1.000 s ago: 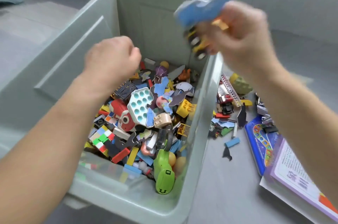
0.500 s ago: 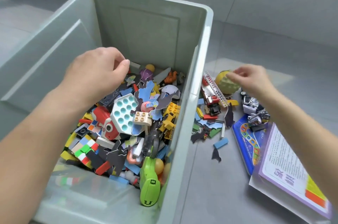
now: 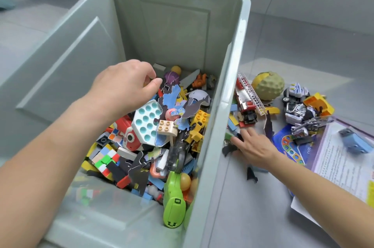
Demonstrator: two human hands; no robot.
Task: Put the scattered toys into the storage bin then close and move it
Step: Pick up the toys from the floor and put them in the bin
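Toys (image 3: 147, 122) fill the storage bin (image 3: 228, 77) under the left hand (image 3: 125, 86), whose curled fingers hide any load. Right hand (image 3: 255, 146), fingers flat and spread, has dropped from the ball (image 3: 267, 86) to loose pieces (image 3: 232, 125) at its fingertips, so gathering from the floor (image 3: 253, 217) goes on.

The bin (image 3: 232, 86) fills the left and middle of the picture, with a heap of toys (image 3: 147, 122) in its bottom and the left hand (image 3: 125, 86) over them. On the floor (image 3: 263, 217) just right of the bin stands a fire truck (image 3: 248, 102), with a ball (image 3: 269, 86) behind it and the right hand (image 3: 255, 146) in front. A book (image 3: 340, 166) lies at the lower right with a little car (image 3: 353, 142) on it.
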